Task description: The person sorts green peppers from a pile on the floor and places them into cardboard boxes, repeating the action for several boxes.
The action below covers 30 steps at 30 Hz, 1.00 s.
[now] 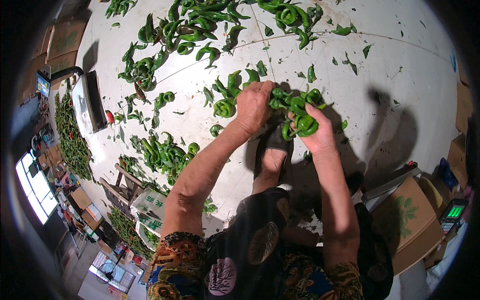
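Note:
A bunch of curled green chili peppers [299, 108] fills my right hand [321, 134], whose fingers are wrapped round them from below. My left hand [254, 104] is beside the bunch, its back toward me and its fingers curled in. What the left fingers pinch, if anything, is hidden. Just left of that hand, more green peppers [224, 107] lie on the pale floor [400, 65]. Below and between my hands, a foot in a dark shoe [274, 142] rests on the floor.
Loose peppers [210, 17] spread at the far side, with another pile [165, 155] to the left. A platform scale [86, 102] stands at far left near a large heap of peppers [72, 135]. A small wooden stool [120, 185] sits lower left; a cardboard box [402, 215] lies right.

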{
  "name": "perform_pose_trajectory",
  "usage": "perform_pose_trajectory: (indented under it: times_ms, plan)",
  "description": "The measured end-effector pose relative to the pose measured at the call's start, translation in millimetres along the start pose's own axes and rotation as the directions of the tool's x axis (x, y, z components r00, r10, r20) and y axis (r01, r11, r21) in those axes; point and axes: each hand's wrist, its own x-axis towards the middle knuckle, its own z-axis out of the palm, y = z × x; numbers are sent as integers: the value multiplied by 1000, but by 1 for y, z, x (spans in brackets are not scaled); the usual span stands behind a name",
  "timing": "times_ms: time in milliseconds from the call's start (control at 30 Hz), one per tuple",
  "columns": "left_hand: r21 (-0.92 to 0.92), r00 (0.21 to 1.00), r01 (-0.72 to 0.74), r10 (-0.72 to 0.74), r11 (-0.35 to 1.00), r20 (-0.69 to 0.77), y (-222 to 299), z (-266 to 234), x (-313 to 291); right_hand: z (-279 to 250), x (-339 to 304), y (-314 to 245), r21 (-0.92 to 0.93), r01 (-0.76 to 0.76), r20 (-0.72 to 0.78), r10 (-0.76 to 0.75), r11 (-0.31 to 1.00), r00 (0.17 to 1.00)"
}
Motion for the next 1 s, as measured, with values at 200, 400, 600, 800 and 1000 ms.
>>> perform_pose_trajectory:
  times_ms: [200,400,600,800,1000]
  plan:
    - [-513,960,111,-225,851,-166,-31,-19,-21,3,-13,-17,-34,39,58,-37,999,998]
    - [-688,818,280,-541,670,-195,-83,-49,-39,4,-9,-15,-137,28,43,-22,990,999]
    - [12,886,339,-315,941,-341,-66,-22,-10,5,-7,-14,-193,32,-7,-34,981,999]
    - [-396,850,285,-421,873,-318,-65,-31,-10,16,-17,-21,-402,14,-39,-32,915,999]
    - [-765,925,297,-372,571,81,-64,-48,-26,34,-4,-9,-616,37,-2,-49,787,999]
